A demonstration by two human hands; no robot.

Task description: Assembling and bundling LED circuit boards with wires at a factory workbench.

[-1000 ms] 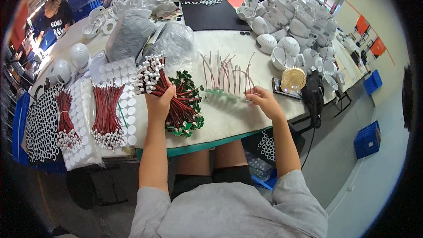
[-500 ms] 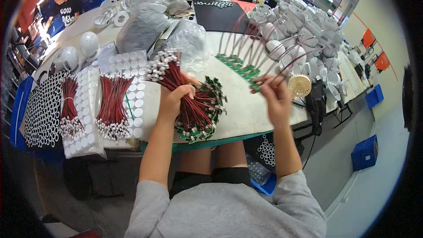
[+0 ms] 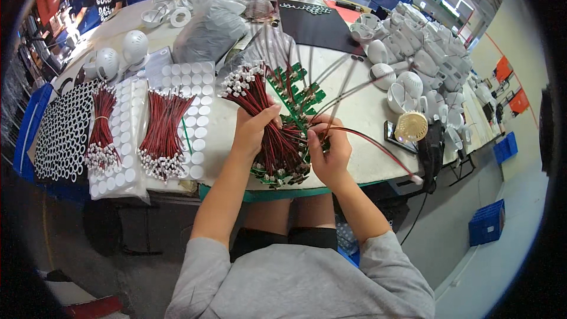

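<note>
With the wire bundle held in the curled fingers of the left hand, the green board strip, pinched by the right hand just right of the bundle, should be steadied and its loose leads guided clear.

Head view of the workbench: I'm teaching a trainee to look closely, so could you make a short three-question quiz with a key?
1. True or false: the left hand grips a thick bundle of red-and-black wires with white plugs.
2. Which hand holds the near end of the long strip of green circuit boards? A) left B) right
3. How many separate red-and-black wire bundles lie left of the left hand?

Key: 1. True. 2. B, the right hand. 3. Two.
</note>
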